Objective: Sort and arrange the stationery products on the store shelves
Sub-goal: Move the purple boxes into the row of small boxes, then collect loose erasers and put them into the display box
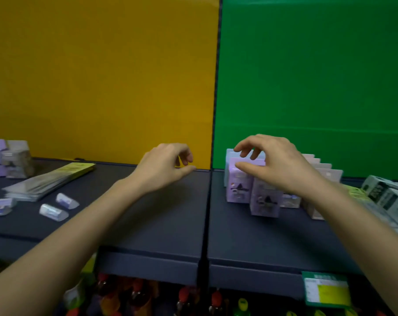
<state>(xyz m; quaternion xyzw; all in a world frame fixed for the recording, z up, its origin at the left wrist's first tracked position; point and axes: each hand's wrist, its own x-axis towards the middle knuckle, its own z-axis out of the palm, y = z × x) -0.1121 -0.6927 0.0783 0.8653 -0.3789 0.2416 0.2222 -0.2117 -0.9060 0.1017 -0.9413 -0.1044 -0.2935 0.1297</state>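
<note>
Much bare shelf (161, 224) beside boxes (250, 190).

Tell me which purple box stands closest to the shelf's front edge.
The purple box under the right hand; the other purple box stands farther back.

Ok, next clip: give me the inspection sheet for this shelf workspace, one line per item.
Surface: dark shelf top, two sections meeting at a seam, mostly bare in the middle.
Job's things: lilac boxed packs standing in rows on the right section; a fanned stack of flat packets and two small wrapped rolls lying on the left.
Clutter: black-and-white cartons tipped at far right.
Grippers: left hand empty, fingers curled, above the shelf; right hand open over the lilac boxed packs, grasp not closed.
Cables: nothing seen.
Surroundings: yellow back panel, green back panel, price tag on the shelf edge, colourful goods below, blurred.
</note>
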